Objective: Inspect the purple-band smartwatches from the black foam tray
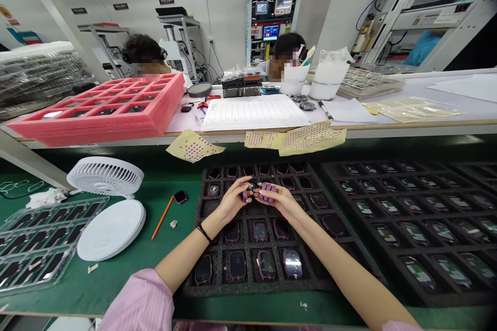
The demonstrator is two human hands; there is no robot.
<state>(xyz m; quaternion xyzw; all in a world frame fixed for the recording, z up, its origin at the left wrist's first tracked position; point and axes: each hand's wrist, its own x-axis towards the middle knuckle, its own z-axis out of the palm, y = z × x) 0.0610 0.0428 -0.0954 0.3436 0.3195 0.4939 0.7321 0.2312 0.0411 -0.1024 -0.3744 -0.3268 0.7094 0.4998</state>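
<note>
Over the dark foam tray (252, 209) both of my hands meet. My left hand (233, 199) is closed, its fingertips pinching a small smartwatch body (252, 185) with a dark round-looking face. A purple edge also shows at those fingertips. In my right hand (286, 201), several purple watch bodies (267, 192) are stacked side by side between thumb and fingers. Beneath and around the hands, purple-rimmed watches (260, 230) lie face up in the tray's pockets, and some pockets are bare. The fingers partly hide what they hold.
A second foam tray (399, 222) of watches stands right. At left are a white fan (111, 230), an orange pencil-like stick (162, 218), a lone watch (180, 197) and clear plastic trays (39, 248). A shelf above bears pink foam (163, 114) and papers (252, 112). Two people sit beyond.
</note>
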